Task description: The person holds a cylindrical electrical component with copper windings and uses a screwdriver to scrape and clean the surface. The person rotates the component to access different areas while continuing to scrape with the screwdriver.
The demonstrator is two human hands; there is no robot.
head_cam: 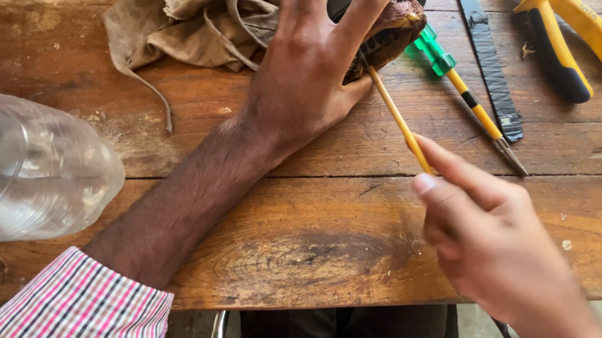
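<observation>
My left hand [312,57] lies on a dark round part with brownish windings [391,30] at the far middle of the wooden table [324,232], fingers spread over it and holding it down. My right hand [490,228] pinches a thin yellow stick [398,116] between thumb and forefinger. The stick slants up to the left, and its far tip reaches the dark part under my left fingers.
A crumpled tan cloth [198,6] lies at the back left. A clear plastic bottle [14,170] rests on its side at the left edge. A green-handled screwdriver [468,94], a black flat strip [489,58] and yellow-handled pliers [569,37] lie at the back right.
</observation>
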